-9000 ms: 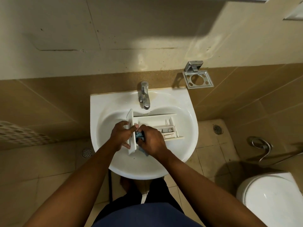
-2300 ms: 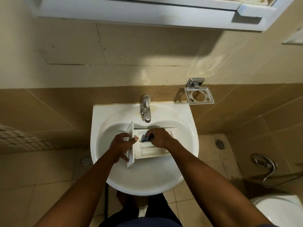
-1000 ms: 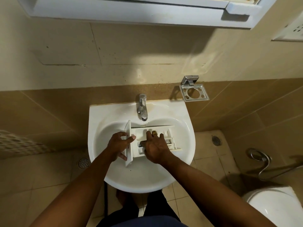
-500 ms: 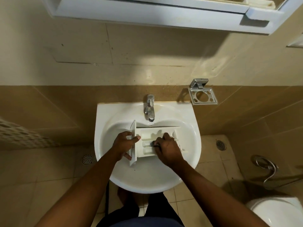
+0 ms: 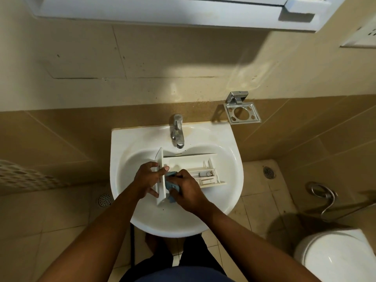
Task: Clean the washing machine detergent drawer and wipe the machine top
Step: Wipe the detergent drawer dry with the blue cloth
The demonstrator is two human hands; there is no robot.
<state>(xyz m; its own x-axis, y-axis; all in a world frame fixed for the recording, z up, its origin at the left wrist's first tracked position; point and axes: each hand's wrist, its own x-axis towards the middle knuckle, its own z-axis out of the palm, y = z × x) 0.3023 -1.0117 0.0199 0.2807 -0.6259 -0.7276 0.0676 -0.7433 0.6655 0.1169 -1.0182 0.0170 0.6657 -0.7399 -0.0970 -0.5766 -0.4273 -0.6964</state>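
Your L hand (image 5: 147,180) gripped the flat front panel of the partitioned white plastic detergent drawer (image 5: 189,162), which lay in the glossy white ceramic basin (image 5: 122,143), w/ the chrome tap (image 5: 178,131) at 12 o'clock. Your R hand (image 5: 188,191) clutched a crumpled blue cloth (image 5: 170,184) against the drawer's 7 o'clock corner.

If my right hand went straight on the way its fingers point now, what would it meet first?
Most likely the drawer front panel. The right hand points up-left, gripping the blue cloth right beside that panel, and the left hand holds the panel from its far side. Depth is unclear.
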